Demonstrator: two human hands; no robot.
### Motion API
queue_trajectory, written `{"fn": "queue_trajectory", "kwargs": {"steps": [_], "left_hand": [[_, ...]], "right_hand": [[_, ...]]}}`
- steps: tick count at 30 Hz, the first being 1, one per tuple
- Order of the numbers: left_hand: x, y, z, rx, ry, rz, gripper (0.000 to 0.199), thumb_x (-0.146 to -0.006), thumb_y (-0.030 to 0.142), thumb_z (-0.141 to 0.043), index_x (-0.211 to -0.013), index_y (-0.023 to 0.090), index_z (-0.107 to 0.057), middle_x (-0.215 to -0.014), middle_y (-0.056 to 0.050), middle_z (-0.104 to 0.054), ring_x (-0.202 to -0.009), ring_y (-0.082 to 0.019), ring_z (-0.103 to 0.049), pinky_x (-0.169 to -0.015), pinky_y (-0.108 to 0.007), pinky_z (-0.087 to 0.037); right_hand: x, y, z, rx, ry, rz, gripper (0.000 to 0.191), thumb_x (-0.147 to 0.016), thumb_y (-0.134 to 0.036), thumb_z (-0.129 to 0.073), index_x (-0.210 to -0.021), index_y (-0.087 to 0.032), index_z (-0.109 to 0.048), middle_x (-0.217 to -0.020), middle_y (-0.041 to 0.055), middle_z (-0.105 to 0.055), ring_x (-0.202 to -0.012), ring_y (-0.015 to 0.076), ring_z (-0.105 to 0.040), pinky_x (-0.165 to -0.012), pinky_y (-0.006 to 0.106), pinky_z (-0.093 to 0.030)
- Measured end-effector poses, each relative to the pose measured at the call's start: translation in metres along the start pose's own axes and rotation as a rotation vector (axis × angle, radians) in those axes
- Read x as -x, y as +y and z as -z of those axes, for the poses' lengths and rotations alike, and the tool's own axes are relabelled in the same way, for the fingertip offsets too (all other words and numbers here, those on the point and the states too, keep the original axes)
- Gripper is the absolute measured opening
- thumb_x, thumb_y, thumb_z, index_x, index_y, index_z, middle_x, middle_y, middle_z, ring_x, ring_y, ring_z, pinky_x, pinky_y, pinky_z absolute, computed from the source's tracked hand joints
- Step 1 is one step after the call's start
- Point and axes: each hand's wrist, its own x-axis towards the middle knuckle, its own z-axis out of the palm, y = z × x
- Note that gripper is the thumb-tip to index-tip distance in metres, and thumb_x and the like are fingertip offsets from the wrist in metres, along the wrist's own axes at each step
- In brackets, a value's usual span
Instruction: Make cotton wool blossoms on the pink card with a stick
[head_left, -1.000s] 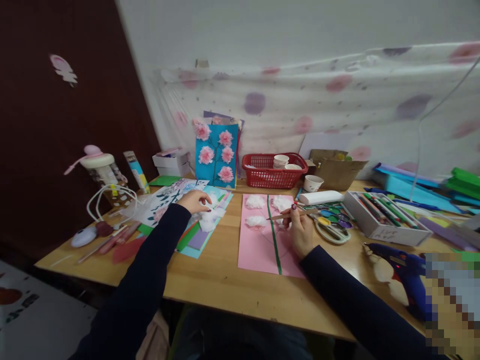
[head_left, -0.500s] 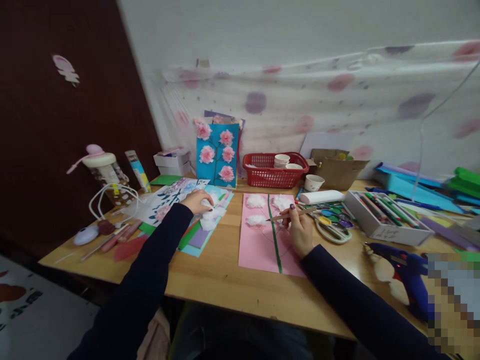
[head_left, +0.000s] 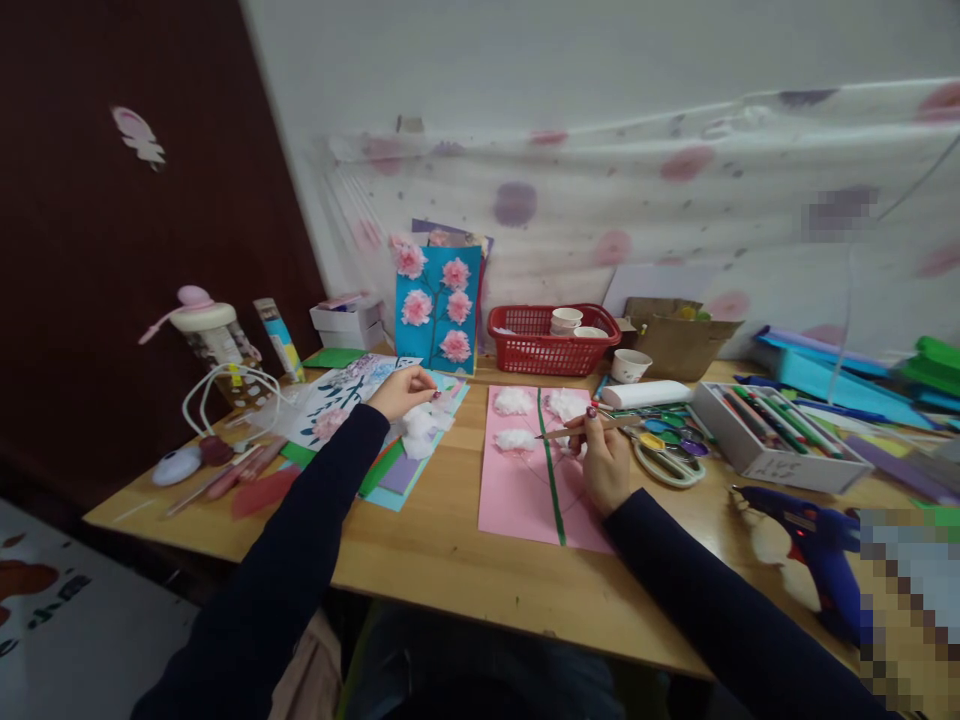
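Observation:
My right hand (head_left: 606, 462) is closed round a thin brush (head_left: 570, 432), its tip over a pink sheet (head_left: 517, 500). A green painted line (head_left: 551, 480) runs down that sheet, with white cotton tufts (head_left: 514, 440) on both sides of it. My left hand (head_left: 405, 392) is just above a loose heap of cotton (head_left: 421, 430) lying on coloured papers; its fingertips are pinched together, and what is between them is too small to make out.
Behind stand a blue card with pink flowers (head_left: 437, 310) and a red basket (head_left: 555, 352) with paper cups. To the right lie scissors (head_left: 667, 465), a box of pens (head_left: 780, 450) and a glue gun (head_left: 814, 550). A bottle (head_left: 217, 340) stands at the left.
My left hand has risen slightly off the cotton heap and its fingers point further right. My right hand with the brush stays nearly in place.

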Motion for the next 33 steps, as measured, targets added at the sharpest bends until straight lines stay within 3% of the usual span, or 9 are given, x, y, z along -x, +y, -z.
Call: {"fn": "queue_trajectory", "kwargs": {"steps": [5, 8, 11, 19, 25, 33], "left_hand": [[0.010, 0.018, -0.058, 0.369, -0.121, -0.050, 0.041, -0.055, 0.027, -0.077, -0.088, 0.012, -0.057, -0.080, -0.004, -0.066, -0.077, -0.014, -0.062, -0.076, -0.028, -0.048], [0.020, 0.023, -0.091, 0.415, -0.175, -0.057, 0.040, -0.058, 0.024, -0.077, -0.092, 0.012, -0.059, -0.083, -0.006, -0.066, -0.079, -0.014, -0.063, -0.076, -0.028, -0.048], [0.026, 0.022, -0.108, 0.426, -0.202, -0.032, 0.040, -0.061, 0.021, -0.076, -0.097, 0.011, -0.060, -0.082, -0.006, -0.067, -0.079, -0.015, -0.064, -0.076, -0.028, -0.048], [0.035, 0.021, -0.113, 0.439, -0.299, 0.075, 0.042, -0.062, 0.017, -0.074, -0.101, 0.013, -0.057, -0.080, -0.007, -0.071, -0.071, -0.014, -0.065, -0.070, -0.027, -0.047], [0.036, 0.023, -0.113, 0.420, -0.307, 0.072, 0.046, -0.061, 0.016, -0.075, -0.102, 0.012, -0.055, -0.082, -0.009, -0.072, -0.074, -0.017, -0.067, -0.070, -0.027, -0.047], [0.036, 0.020, -0.114, 0.430, -0.321, 0.048, 0.043, -0.065, 0.022, -0.074, -0.102, 0.013, -0.053, -0.080, -0.009, -0.072, -0.071, -0.018, -0.069, -0.058, -0.023, -0.045]], "right_hand": [[0.004, -0.001, -0.003, -0.115, -0.066, -0.027, 0.044, -0.084, -0.056, -0.044, -0.069, -0.017, -0.059, -0.049, -0.0016, -0.049, -0.047, 0.0132, -0.046, -0.049, 0.027, -0.037], [0.007, 0.001, -0.004, -0.144, -0.132, -0.043, 0.044, -0.085, -0.055, -0.044, -0.071, -0.016, -0.060, -0.049, -0.0015, -0.049, -0.049, 0.0131, -0.047, -0.051, 0.027, -0.037], [0.010, 0.002, -0.004, -0.115, -0.176, -0.033, 0.045, -0.086, -0.054, -0.043, -0.071, -0.016, -0.060, -0.049, -0.0014, -0.050, -0.049, 0.0130, -0.047, -0.052, 0.027, -0.037], [0.012, 0.000, -0.005, -0.126, -0.231, -0.044, 0.044, -0.084, -0.055, -0.045, -0.069, -0.016, -0.060, -0.048, -0.0013, -0.050, -0.047, 0.0126, -0.046, -0.050, 0.026, -0.036], [0.013, -0.001, -0.005, -0.132, -0.233, -0.058, 0.044, -0.084, -0.055, -0.046, -0.069, -0.016, -0.060, -0.049, -0.0009, -0.051, -0.047, 0.0124, -0.046, -0.049, 0.026, -0.036], [0.011, -0.001, -0.005, -0.107, -0.175, -0.048, 0.045, -0.084, -0.056, -0.044, -0.068, -0.017, -0.060, -0.047, -0.0017, -0.049, -0.047, 0.0127, -0.046, -0.050, 0.027, -0.036]]}}
